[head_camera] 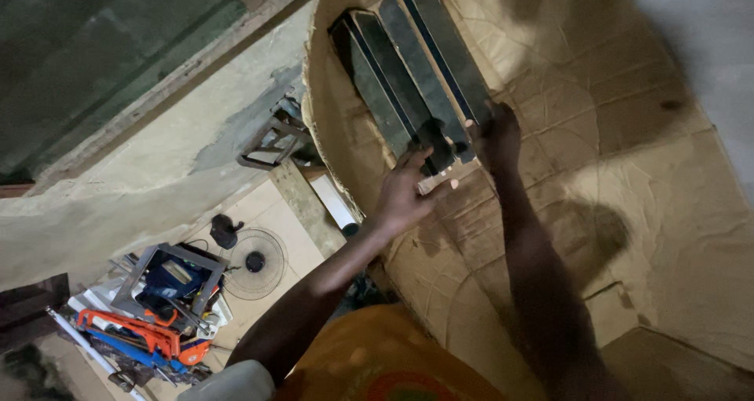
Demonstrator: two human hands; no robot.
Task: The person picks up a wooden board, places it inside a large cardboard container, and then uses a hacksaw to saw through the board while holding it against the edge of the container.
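Note:
Several long dark metal bars [408,63] lie side by side on flattened brown cardboard [628,181]. My left hand [404,193] grips a tool with a pale wooden handle [434,183] and a dark head [436,138] resting against the near ends of the bars. My right hand [496,138] presses on the near end of the rightmost bar, fingers curled over it. Both forearms reach up from the bottom of the view.
A metal frame piece [271,138] leans by a concrete wall at left. Lower left, a pile holds a metal-framed blue machine [169,283], an orange tool [149,334] and a round fan grille [253,263]. My orange clothing [377,362] fills the bottom centre.

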